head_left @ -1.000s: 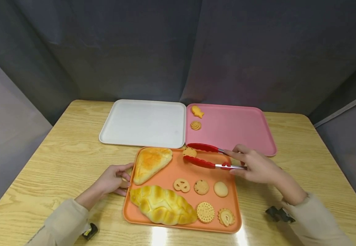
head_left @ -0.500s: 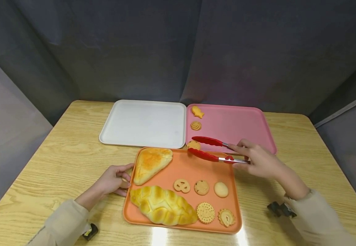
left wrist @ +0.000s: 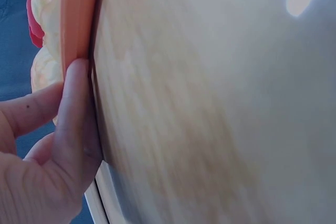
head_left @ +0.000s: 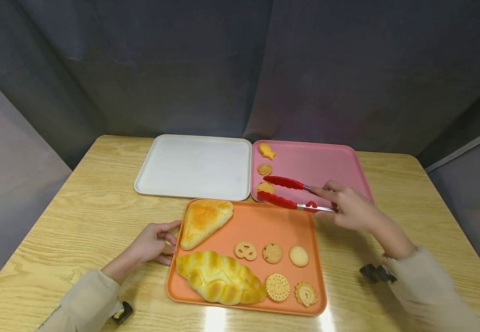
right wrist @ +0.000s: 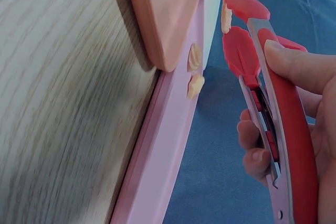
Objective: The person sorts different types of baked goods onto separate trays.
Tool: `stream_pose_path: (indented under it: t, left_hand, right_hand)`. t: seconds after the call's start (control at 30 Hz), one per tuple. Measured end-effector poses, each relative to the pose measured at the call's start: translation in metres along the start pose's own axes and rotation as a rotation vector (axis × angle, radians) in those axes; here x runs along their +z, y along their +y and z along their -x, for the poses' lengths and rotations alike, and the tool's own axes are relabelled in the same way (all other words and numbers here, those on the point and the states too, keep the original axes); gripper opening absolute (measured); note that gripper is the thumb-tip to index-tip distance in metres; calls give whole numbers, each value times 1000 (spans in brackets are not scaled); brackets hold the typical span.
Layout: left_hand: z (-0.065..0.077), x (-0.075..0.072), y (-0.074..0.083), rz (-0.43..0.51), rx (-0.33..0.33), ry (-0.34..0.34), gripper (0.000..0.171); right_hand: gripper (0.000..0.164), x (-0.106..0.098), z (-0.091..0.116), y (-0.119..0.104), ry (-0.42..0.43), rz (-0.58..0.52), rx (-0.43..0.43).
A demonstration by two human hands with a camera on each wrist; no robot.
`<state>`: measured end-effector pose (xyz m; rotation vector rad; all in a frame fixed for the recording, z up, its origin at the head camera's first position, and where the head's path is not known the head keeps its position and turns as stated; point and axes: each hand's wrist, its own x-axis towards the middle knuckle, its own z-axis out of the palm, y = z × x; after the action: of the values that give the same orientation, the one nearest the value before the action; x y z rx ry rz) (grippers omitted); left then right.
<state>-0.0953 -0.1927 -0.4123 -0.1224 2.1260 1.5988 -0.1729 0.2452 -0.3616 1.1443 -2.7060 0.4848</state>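
Head view: right hand (head_left: 349,206) grips tongs (head_left: 281,201) clamping chocolate-chip cookie (head_left: 265,186); left hand (head_left: 151,243) relaxed. Apparently placing: lower at pink tray (head_left: 327,163), 8 o'clock.

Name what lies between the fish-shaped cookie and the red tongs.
In the head view, a swirl cookie lies between them, on the pink tray.

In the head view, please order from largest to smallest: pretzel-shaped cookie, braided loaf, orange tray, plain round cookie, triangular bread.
1. Orange tray
2. Braided loaf
3. Triangular bread
Last: pretzel-shaped cookie and plain round cookie, too alike to rank.
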Motion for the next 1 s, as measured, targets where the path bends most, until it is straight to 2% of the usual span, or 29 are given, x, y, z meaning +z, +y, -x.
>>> stream_pose_path:
  t: [0.37, 1.0]
  left_hand:
    - [1, 0, 2, 12, -1, 2, 68]
    - [1, 1, 0, 20, 4, 6, 70]
  right_hand:
    - [51, 3, -9, 9, -63, -23, 70]
    - [51, 10, -21, 20, -117, 10, 39]
